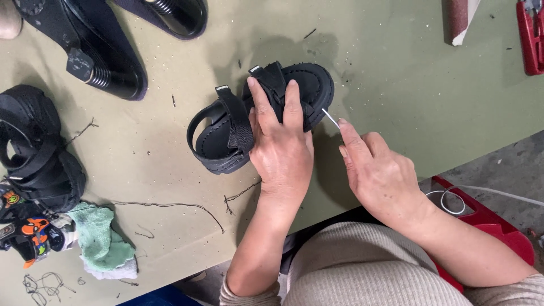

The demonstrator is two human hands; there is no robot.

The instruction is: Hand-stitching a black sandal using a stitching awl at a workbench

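Observation:
A small black sandal (226, 127) with two straps lies on its side on the olive-green table (396, 73). My left hand (280, 144) lies over its front strap and sole, pressing it down with the fingers spread across it. My right hand (377, 173) is just right of the sandal and pinches a thin metal needle (330, 118), whose tip touches the sole's edge near the toe.
Black shoes (107, 51) lie at the top left and black sandals (34, 147) at the left edge. A green cloth (102, 238) and a small colourful sandal (28, 229) sit at the lower left, with loose threads (170, 205) nearby. A red tool (531, 37) is at the top right.

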